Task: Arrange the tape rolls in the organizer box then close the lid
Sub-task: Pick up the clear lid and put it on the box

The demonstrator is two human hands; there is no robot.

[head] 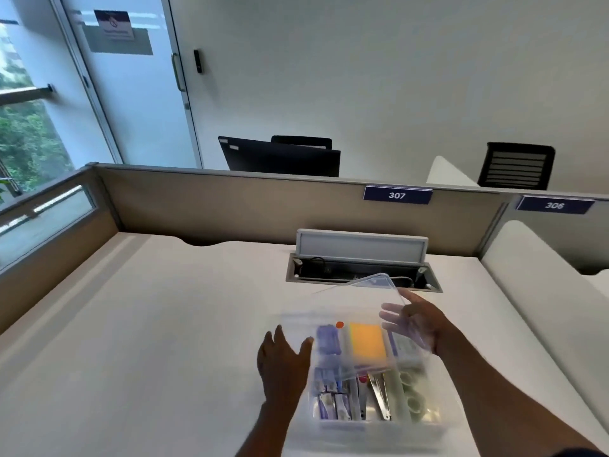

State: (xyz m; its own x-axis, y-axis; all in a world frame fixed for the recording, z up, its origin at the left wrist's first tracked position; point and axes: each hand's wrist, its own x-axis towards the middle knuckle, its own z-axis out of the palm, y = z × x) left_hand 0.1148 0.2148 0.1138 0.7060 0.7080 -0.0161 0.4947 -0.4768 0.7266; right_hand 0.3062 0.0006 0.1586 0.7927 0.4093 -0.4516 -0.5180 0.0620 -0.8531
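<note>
Clear organizer box sits on the white desk, lid raised and tilted over it. Right hand is at the lid's right edge, fingers spread behind the clear plastic; likely steadying it, actual grip unclear through blur. Left hand is open, flat against the box's left wall, probably bracing so it won't slide. Greenish tape rolls lie in the front-right compartment, beside metal tools. Lid not yet shut.

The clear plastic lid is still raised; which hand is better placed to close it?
The right hand: it already touches the clear plastic lid, while the left hand rests against the organizer box side.
</note>
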